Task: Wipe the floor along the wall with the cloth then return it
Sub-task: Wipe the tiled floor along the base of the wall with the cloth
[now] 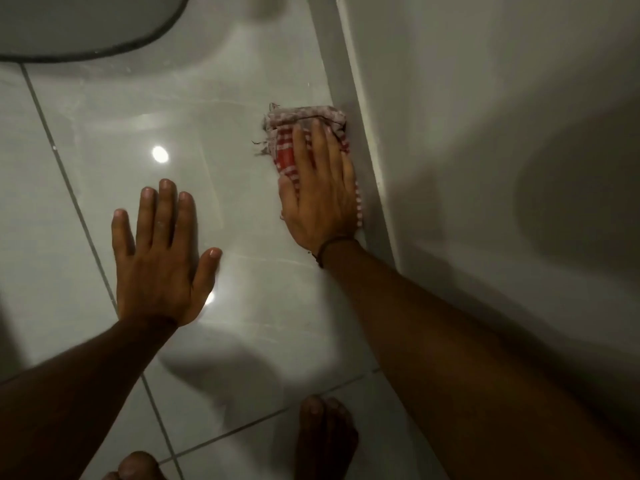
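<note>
R hand point(320, 188) flat, fingers spread, pressing red-checked cloth point(304, 114) w/ its edge tight to skirting point(360, 133); L hand point(161, 258) open, empty, braced on floor tile point(214, 109) — best keep pressure even.

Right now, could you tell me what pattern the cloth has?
Red-and-white checks on the cloth, faded at its far fold; seen in the head view.

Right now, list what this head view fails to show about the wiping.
- Cloth: the right hand lies flat over most of it, so its full size and the floor beneath are hidden.
- Dark-rimmed object at top left: cut off by the frame edge, so what it is cannot be told.
- Where the cloth returns to: out of frame.
- Dirt on the floor beside the left hand: glare and blur mask it.
</note>
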Available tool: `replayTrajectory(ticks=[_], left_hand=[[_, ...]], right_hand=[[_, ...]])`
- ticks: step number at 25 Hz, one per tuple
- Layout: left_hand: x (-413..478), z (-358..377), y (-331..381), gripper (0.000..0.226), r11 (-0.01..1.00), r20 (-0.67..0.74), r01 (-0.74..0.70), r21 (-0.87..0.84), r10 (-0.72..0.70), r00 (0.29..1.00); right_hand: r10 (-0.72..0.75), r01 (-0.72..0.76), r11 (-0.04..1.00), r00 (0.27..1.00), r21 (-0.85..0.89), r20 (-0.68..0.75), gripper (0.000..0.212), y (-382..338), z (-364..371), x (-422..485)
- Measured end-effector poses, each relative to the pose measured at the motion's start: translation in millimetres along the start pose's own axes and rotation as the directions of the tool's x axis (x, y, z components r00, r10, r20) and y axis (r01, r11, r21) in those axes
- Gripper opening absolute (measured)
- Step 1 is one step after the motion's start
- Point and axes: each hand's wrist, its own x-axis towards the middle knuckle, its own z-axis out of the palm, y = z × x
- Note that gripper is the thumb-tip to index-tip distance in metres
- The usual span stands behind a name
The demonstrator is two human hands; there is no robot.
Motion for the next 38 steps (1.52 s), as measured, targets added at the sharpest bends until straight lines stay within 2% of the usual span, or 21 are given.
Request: replayTrajectory(ticks=[2, 4, 8, 11, 14, 18, 21, 23, 26, 30, 32, 35, 38], left_hand=[[0.2, -1.7, 0.6, 0.090, 1.000, 0.005, 0.006, -0.010, -0.006, 1.000], [0.2, -0.6, 1.2, 0.089, 1.000, 0.003, 0.003, -0.003, -0.003, 1.000], [0.0, 3.2, -2.3, 0.088, 1.000, -0.007, -0.007, 0.000, 0.007, 1.000], [0.1, 6.0, -2.7, 0.088, 1.000, -0.019, -0.013, -0.008, 0.012, 1.000], [0.1, 7.2, -1.8, 0.088, 1.000, -0.029, -0.016, -0.004, 0.016, 0.999], [0.3, 9.1, -3.9, 0.088, 1.000, -0.033, -0.013, -0.002, 0.013, 0.999], [0.8, 10.1, -5.4, 0.089, 1.000, -0.035, -0.009, -0.001, 0.009, 0.999], [-0.3, 10.1, -5.5, 0.089, 1.000, -0.032, -0.006, 0.002, 0.006, 0.999], [-0.5, 10.5, -5.1, 0.088, 1.000, -0.027, -0.006, 0.000, 0.006, 1.000], [-0.5, 11.7, -5.0, 0.088, 1.000, -0.028, 0.000, -0.004, 0.000, 1.000], [-0.8, 11.8, -4.7, 0.088, 1.000, -0.030, -0.004, -0.007, 0.004, 1.000], [-1.5, 10.1, -5.1, 0.088, 1.000, -0.031, -0.009, -0.009, 0.009, 0.999], [-0.2, 9.0, -4.8, 0.087, 1.000, -0.018, -0.008, -0.015, 0.008, 1.000]], right_hand=[[-0.031, 0.031, 0.999, 0.999, -0.007, -0.014, 0.071, 5.8, 4.6, -19.7], [-0.074, 0.074, 0.997, 0.997, -0.015, -0.010, 0.068, 25.3, 6.9, -80.4], [-0.060, 0.068, 0.996, 0.989, -0.053, 0.133, 0.072, 69.8, 10.3, -243.6], [-0.068, 0.085, 0.994, 0.976, -0.073, 0.206, 0.072, 84.9, 6.6, -298.5], [-0.059, 0.070, 0.996, 0.980, -0.052, 0.188, 0.070, 68.6, 3.0, -246.8], [-0.068, 0.068, 0.997, 0.997, -0.039, 0.022, 0.067, 21.4, 1.4, -71.2], [-0.029, 0.030, 0.998, 0.999, -0.060, 0.013, 0.070, -7.1, -5.4, 27.1], [-0.031, 0.032, 0.997, 0.999, -0.064, 0.011, 0.070, -6.5, -2.6, 22.6], [-0.068, 0.069, 0.996, 0.998, -0.057, 0.011, 0.068, 19.7, 1.8, -66.6], [-0.042, 0.052, 0.997, 0.987, -0.058, 0.156, 0.081, 50.2, 2.5, -176.4], [-0.039, 0.047, 0.998, 0.989, -0.047, 0.144, 0.083, 47.4, 3.2, -166.1], [-0.064, 0.065, 0.998, 0.997, -0.024, 0.042, 0.071, 27.3, 3.4, -94.2], [-0.033, 0.037, 0.996, 0.998, 0.080, -0.046, 0.064, 11.6, 3.8, -32.7]])
